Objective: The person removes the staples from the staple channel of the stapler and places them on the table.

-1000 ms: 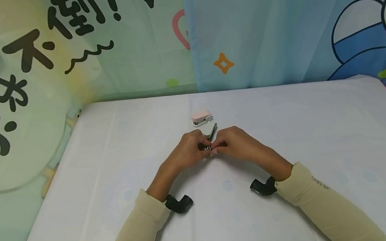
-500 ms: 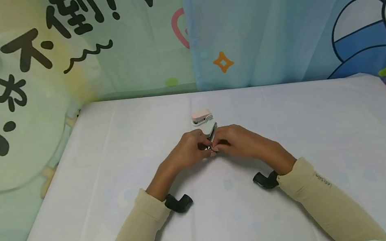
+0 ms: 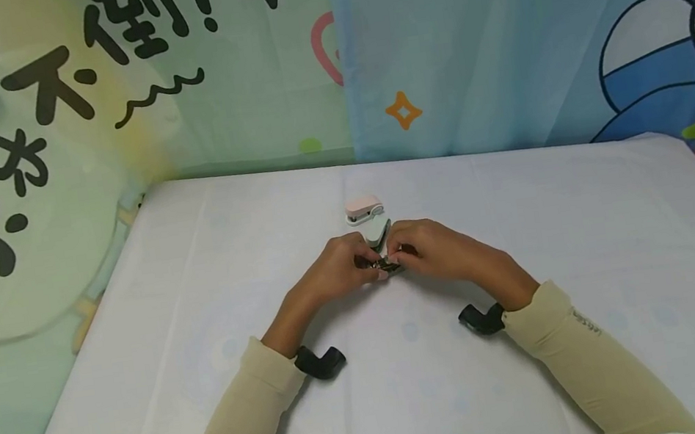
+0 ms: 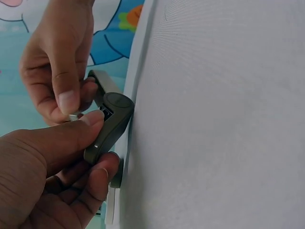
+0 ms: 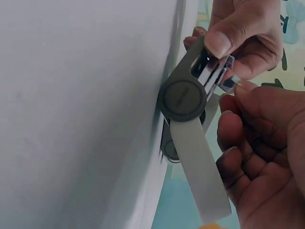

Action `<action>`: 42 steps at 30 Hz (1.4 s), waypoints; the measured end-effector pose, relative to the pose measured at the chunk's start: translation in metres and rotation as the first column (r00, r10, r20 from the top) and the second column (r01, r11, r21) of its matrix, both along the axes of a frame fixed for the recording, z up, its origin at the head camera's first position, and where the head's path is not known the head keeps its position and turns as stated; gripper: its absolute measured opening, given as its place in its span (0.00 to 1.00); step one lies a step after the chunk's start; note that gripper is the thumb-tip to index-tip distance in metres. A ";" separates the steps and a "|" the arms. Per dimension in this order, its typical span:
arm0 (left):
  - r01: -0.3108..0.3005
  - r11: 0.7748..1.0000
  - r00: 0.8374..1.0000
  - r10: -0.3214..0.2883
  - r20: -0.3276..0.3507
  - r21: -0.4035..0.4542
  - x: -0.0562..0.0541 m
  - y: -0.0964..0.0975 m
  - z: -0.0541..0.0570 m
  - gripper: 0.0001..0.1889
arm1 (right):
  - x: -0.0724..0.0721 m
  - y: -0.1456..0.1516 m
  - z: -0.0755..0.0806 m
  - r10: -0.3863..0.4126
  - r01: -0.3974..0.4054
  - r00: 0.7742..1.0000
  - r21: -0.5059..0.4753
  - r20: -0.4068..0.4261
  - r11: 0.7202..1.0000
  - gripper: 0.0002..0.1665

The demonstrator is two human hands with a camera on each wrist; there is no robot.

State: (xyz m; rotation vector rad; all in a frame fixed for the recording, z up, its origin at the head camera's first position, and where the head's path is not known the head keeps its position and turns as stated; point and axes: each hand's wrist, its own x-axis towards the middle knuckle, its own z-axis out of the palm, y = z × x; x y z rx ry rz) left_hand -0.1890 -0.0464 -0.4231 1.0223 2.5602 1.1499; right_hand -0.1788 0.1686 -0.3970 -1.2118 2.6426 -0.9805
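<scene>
A printed backdrop point(image 3: 455, 31) is being seen behind a table point(image 3: 374, 406) covered with white cloth. Over the near part of the table, a left sleeve point(image 3: 242, 417) and a right sleeve point(image 3: 597, 360) are being worn, both beige. At the middle of the table, a left hand point(image 3: 344, 266) and a right hand point(image 3: 435, 249) are being brought near each other. Beside each cuff a black wrist device point(image 3: 320, 363) is being carried.

Between the hands, a grey-green stapler point(image 5: 183, 98) is being held by the left hand, with thumb and fingers closed narrowly about its body. A pale arm point(image 5: 200, 171) is being presented at an angle from its round hinge. Beyond the hands, a pink-and-white stapler point(image 3: 363, 209) is being supported by the table.

A metal channel point(image 5: 213, 76) is being exposed beside the left thumb. At its side, a small metal piece point(image 5: 230, 85) is being pinched by the right fingertips; whether the two are joined cannot be told.
</scene>
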 end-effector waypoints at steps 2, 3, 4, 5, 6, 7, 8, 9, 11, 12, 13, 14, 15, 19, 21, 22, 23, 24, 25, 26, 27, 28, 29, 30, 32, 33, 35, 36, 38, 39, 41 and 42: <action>0.001 1.000 1.000 -0.001 -0.002 0.005 -0.001 -0.001 0.000 0.10 | -0.002 0.001 0.000 -0.006 0.006 1.000 -0.030 0.000 1.000 0.05; 0.001 1.000 1.000 -0.001 -0.003 0.007 -0.001 -0.002 0.000 0.10 | -0.003 0.002 0.000 -0.008 0.008 1.000 -0.049 0.002 0.999 0.05; 0.000 1.000 1.000 0.000 -0.001 0.009 -0.001 -0.002 0.000 0.10 | -0.004 0.003 0.001 -0.009 0.010 1.000 -0.071 0.006 0.997 0.06; 0.001 1.000 1.000 -0.001 0.000 0.010 -0.002 -0.003 0.000 0.10 | -0.005 0.004 0.001 -0.011 0.012 1.000 -0.091 0.009 0.996 0.06; 0.002 1.000 1.000 -0.002 0.001 0.011 -0.002 -0.003 0.000 0.10 | -0.006 0.006 0.001 -0.013 0.014 1.000 -0.112 0.013 0.994 0.06; 0.002 1.000 1.000 -0.002 0.005 0.011 -0.002 -0.003 0.000 0.10 | -0.007 0.007 0.000 -0.013 0.015 1.000 -0.135 0.018 0.991 0.06; 0.002 1.000 1.000 -0.002 0.008 0.011 -0.003 -0.004 -0.001 0.10 | -0.008 0.009 0.001 -0.016 0.019 1.000 -0.156 0.025 0.988 0.06; 0.002 1.000 1.000 -0.002 0.013 0.010 -0.003 -0.004 -0.001 0.10 | -0.010 0.011 0.000 -0.020 0.024 0.999 -0.172 0.024 0.985 0.06; 0.002 1.000 1.000 -0.002 0.026 0.006 -0.004 -0.004 -0.001 0.10 | -0.013 0.014 -0.001 -0.042 0.044 0.999 -0.197 0.014 0.980 0.06; -0.001 1.000 0.999 0.001 0.037 0.004 -0.004 -0.005 -0.002 0.10 | -0.015 0.016 -0.001 -0.055 0.055 0.998 -0.207 0.006 0.977 0.06; -0.005 1.000 0.999 0.005 0.048 0.000 -0.005 -0.005 -0.002 0.10 | -0.017 0.019 -0.001 -0.071 0.069 0.997 -0.215 -0.004 0.974 0.05; -0.007 1.000 0.998 0.007 0.058 -0.004 -0.005 -0.005 -0.003 0.10 | -0.019 0.021 -0.001 -0.094 0.090 0.995 -0.219 -0.010 0.972 0.04; -0.007 1.000 0.998 0.008 0.066 -0.007 -0.005 -0.006 -0.003 0.11 | -0.022 0.024 -0.002 -0.120 0.114 0.993 -0.221 -0.016 0.969 0.04; -0.010 1.000 0.995 0.011 0.098 -0.015 -0.006 -0.007 -0.005 0.11 | -0.035 0.036 -0.007 -0.213 0.208 0.977 -0.196 -0.004 0.958 0.04; -0.012 1.000 0.994 0.014 0.105 -0.019 -0.006 -0.008 -0.006 0.11 | -0.044 0.041 -0.011 -0.244 0.243 0.970 -0.165 0.012 0.956 0.04; -0.016 1.000 0.994 0.018 0.108 -0.022 -0.006 -0.008 -0.006 0.11 | -0.050 0.042 -0.013 -0.256 0.256 0.967 -0.144 0.019 0.956 0.05; -0.018 1.000 0.994 0.021 0.107 -0.024 -0.005 -0.009 -0.007 0.11 | -0.055 0.042 -0.015 -0.264 0.266 0.964 -0.122 0.030 0.956 0.05; -0.021 0.999 0.994 0.023 0.105 -0.027 -0.005 -0.009 -0.007 0.11 | -0.060 0.042 -0.017 -0.274 0.277 0.961 -0.101 0.046 0.956 0.05; -0.022 0.999 0.994 0.025 0.103 -0.031 -0.005 -0.009 -0.008 0.10 | -0.066 0.041 -0.018 -0.283 0.287 0.957 -0.077 0.067 0.955 0.05; -0.022 0.999 0.994 0.025 0.103 -0.033 -0.005 -0.010 -0.009 0.10 | -0.071 0.040 -0.019 -0.290 0.294 0.954 -0.051 0.082 0.954 0.06; -0.021 0.999 0.994 0.024 0.103 -0.037 -0.005 -0.010 -0.010 0.10 | -0.075 0.039 -0.021 -0.299 0.302 0.950 -0.022 0.095 0.953 0.06; -0.019 0.999 0.994 0.024 0.103 -0.043 -0.005 -0.010 -0.011 0.09 | -0.079 0.037 -0.022 -0.308 0.309 0.945 0.009 0.111 0.951 0.06; -0.017 0.999 0.994 0.021 0.104 -0.047 -0.004 -0.010 -0.012 0.09 | -0.083 0.036 -0.022 -0.311 0.308 0.943 0.044 0.119 0.950 0.06; -0.014 0.999 0.994 0.019 0.106 -0.051 -0.004 -0.009 -0.013 0.09 | -0.086 0.035 -0.023 -0.314 0.305 0.942 0.083 0.119 0.949 0.06; -0.008 0.998 0.994 0.015 0.112 -0.059 -0.004 -0.008 -0.014 0.08 | -0.090 0.035 -0.022 -0.309 0.292 0.946 0.156 0.101 0.944 0.06; -0.004 0.998 0.994 0.011 0.113 -0.062 -0.004 -0.008 -0.014 0.08 | -0.091 0.036 -0.021 -0.303 0.282 0.949 0.191 0.089 0.940 0.05; 0.003 0.998 0.994 0.005 0.108 -0.066 -0.004 -0.007 -0.014 0.07 | -0.092 0.039 -0.018 -0.283 0.262 0.958 0.258 0.045 0.930 0.04; 0.004 0.998 0.994 0.004 0.107 -0.068 -0.004 -0.006 -0.013 0.07 | -0.092 0.042 -0.016 -0.278 0.260 0.960 0.287 0.022 0.922 0.04; 0.002 0.997 0.994 0.006 0.107 -0.074 -0.004 -0.006 -0.010 0.07 | -0.091 0.046 -0.012 -0.254 0.250 0.967 0.330 -0.029 0.910 0.04; -0.002 0.997 0.994 0.010 0.106 -0.077 -0.004 -0.006 -0.008 0.07 | -0.091 0.048 -0.010 -0.242 0.246 0.969 0.348 -0.054 0.905 0.05; -0.010 0.996 0.994 0.019 0.110 -0.085 -0.005 -0.007 -0.005 0.07 | -0.091 0.052 -0.007 -0.227 0.245 0.970 0.368 -0.093 0.897 0.05; -0.012 0.996 0.993 0.022 0.113 -0.088 -0.005 -0.008 -0.004 0.07 | -0.091 0.053 -0.006 -0.223 0.246 0.969 0.374 -0.104 0.894 0.06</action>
